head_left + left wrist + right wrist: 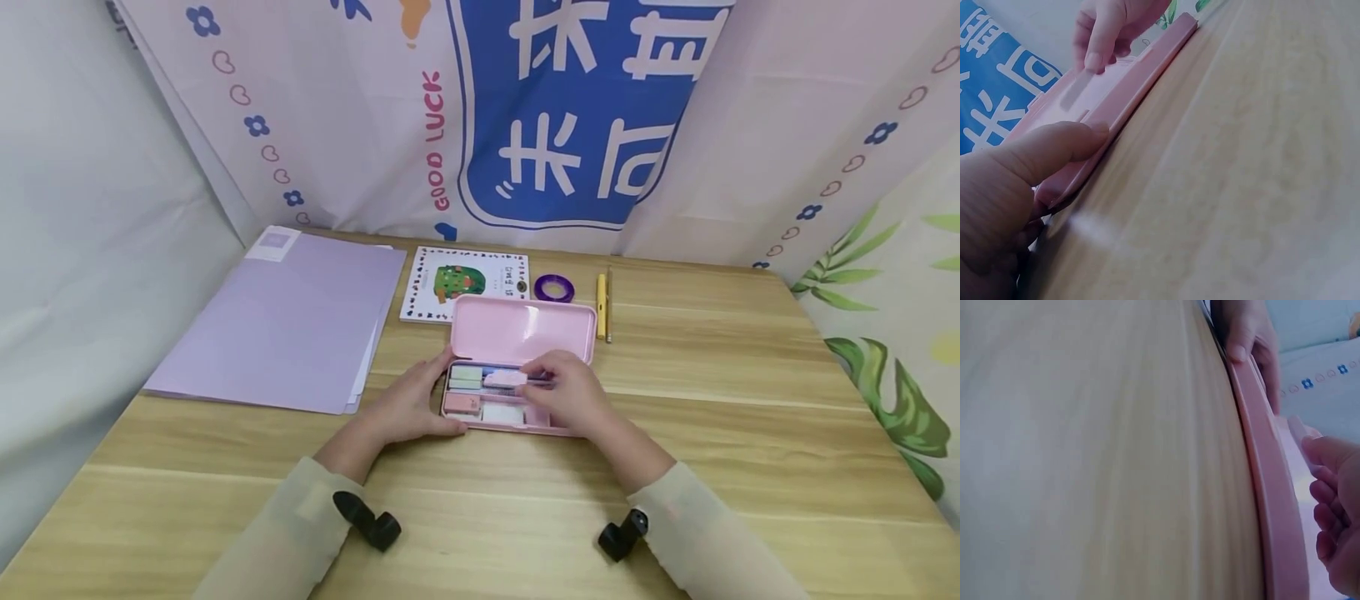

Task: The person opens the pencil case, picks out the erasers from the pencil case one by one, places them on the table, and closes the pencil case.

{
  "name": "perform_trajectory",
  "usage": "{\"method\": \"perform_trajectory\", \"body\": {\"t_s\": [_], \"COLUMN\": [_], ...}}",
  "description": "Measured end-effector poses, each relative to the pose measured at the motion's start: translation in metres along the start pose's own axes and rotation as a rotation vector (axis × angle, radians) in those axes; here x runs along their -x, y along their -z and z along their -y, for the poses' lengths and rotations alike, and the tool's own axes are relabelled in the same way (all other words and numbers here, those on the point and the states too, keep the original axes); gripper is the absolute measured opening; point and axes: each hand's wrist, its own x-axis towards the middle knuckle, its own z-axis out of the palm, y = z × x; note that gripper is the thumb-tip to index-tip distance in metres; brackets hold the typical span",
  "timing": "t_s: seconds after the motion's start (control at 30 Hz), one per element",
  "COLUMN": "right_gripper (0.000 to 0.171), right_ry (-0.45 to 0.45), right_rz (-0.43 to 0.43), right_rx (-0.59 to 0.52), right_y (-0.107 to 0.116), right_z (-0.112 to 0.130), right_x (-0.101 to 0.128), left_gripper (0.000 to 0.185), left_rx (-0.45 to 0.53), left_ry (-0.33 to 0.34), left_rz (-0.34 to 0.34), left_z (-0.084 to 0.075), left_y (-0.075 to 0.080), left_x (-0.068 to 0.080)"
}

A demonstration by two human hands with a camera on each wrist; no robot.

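A pink pencil case point(522, 333) lies with its lid raised on the wooden table, small items in its tray. My left hand point(412, 404) grips the case's left end, thumb at the front edge and fingers toward the hinge side. In the left wrist view the left thumb point(1063, 142) presses against the pink wall. Over the tray, my right hand point(570, 392) pinches a small, pale, flat block point(506, 379) between thumb and fingers. The right wrist view shows this block point(1297, 430) standing out past the thumb. Inside are a green block point(466, 377), a pink eraser-like block point(462, 404) and a white block point(502, 414).
A purple folder point(285, 325) with papers lies at the left. Behind the case are a booklet point(427, 287) with a green cartoon, a purple tape roll point(554, 288), a yellow pen-like stick point(602, 307) and a pencil point(610, 308). Printed cloth point(360, 125) hangs along the back edge.
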Motion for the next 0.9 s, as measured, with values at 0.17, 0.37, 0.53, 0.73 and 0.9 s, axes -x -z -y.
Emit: {"method": "perform_trajectory", "body": {"t_s": [0.17, 0.37, 0.53, 0.73, 0.9], "right_gripper": [0.030, 0.032, 0.043, 0.047, 0.060], "right_ry": [-0.069, -0.186, -0.326, -0.414, -0.437], "right_rz": [-0.137, -0.303, -0.310, -0.223, -0.220], "right_rx": [-0.003, 0.065, 0.088, 0.103, 0.105], "right_y": [0.034, 0.072, 0.087, 0.091, 0.094], "right_z": [-0.028, -0.077, -0.102, -0.119, -0.115], "right_x": [0.015, 0.037, 0.048, 0.055, 0.057], "left_gripper": [0.124, 0.123, 0.123, 0.124, 0.124], "left_rx": [-0.006, -0.019, -0.018, -0.008, -0.002], "left_ry": [-0.004, -0.004, 0.003, -0.009, -0.020], "left_rz": [-0.001, 0.001, -0.002, 0.004, -0.012], "left_z": [-0.001, 0.000, 0.001, 0.003, 0.002], "left_y": [0.002, 0.005, 0.005, -0.001, -0.001], "left_x": [0.001, 0.001, 0.002, 0.000, -0.001]}}
